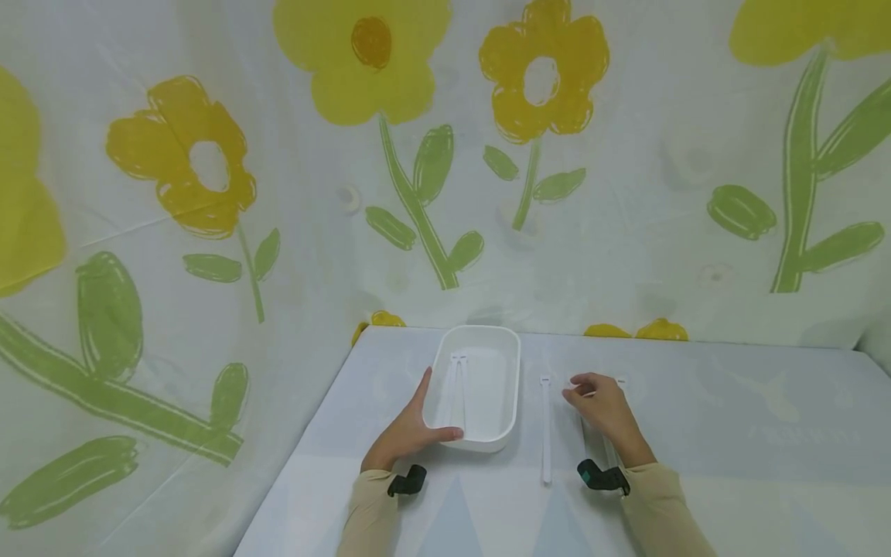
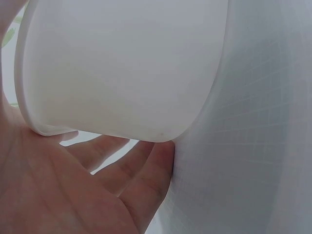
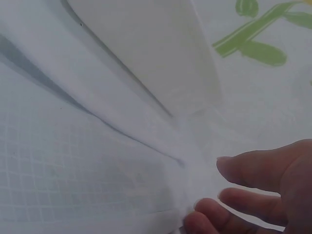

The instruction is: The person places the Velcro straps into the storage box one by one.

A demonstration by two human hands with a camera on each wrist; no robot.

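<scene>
My left hand point(image 1: 411, 425) grips the near-left corner of a white rectangular tray point(image 1: 517, 387), its thumb along the near rim. In the left wrist view, the fingers point(image 2: 151, 180) lie against the tray's outer wall point(image 2: 126, 73). Inside the tray are two thin white strips point(image 1: 457, 394) with small slotted heads, like cable ties. A similar strip point(image 1: 546, 433) lies on the table right of the tray. Over another strip point(image 1: 622, 381), partly hidden, hovers my right hand point(image 1: 605, 406). The right wrist view shows its thumb point(image 3: 253, 170) apart from the bent fingers, nothing between them.
A pale cloth with blue-grey triangles covers the table point(image 1: 752, 433). Behind it and at the left hangs a white curtain point(image 1: 626, 247) printed with yellow flowers. Dark wrist cameras point(image 1: 407, 481) sit on both sleeves.
</scene>
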